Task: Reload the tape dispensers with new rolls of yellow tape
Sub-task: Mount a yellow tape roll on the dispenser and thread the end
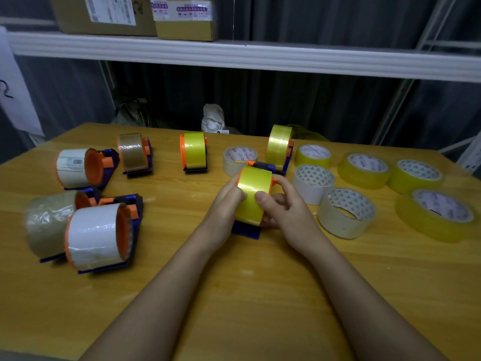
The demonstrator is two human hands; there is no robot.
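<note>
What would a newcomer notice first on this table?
Both hands, left and right, grip a dispenser with a yellow roll at the centre. Four loose yellow rolls lie flat to the right, and dispensers with white or brown rolls crowd the left.

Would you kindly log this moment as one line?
left hand grips yellow tape | right hand grips dispenser | on table

It looked like a packing or stock room: labelled cardboard boxes [104, 14] sat on a white metal shelf [234, 54] above a wooden bench [234, 295] covered with tape rolls [364, 169] and loaded dispensers [194, 152].
</note>
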